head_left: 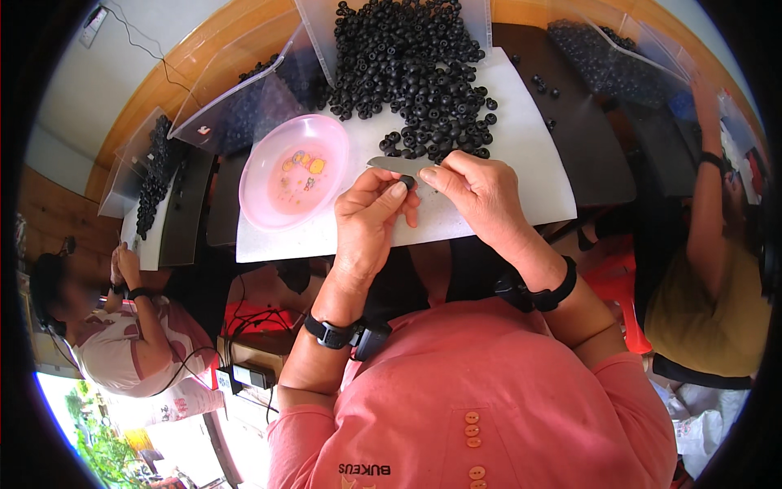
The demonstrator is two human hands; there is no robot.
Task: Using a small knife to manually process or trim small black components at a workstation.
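Observation:
My left hand pinches a small round black rubber-like piece between thumb and fingertips, over the near part of a white board. In my right hand is a small knife, its blade pointing left just above the piece; the fingers hide its handle. Whether the edge touches the piece I cannot tell. Beyond my hands, a big heap of similar black pieces spills out of a clear plastic bin onto the board. A pink translucent bowl with a printed bottom stands left of my left hand.
More clear bins with black pieces stand at the left and far right. A few loose pieces lie on the dark table. One person works at the left, another at the right. Cables hang below.

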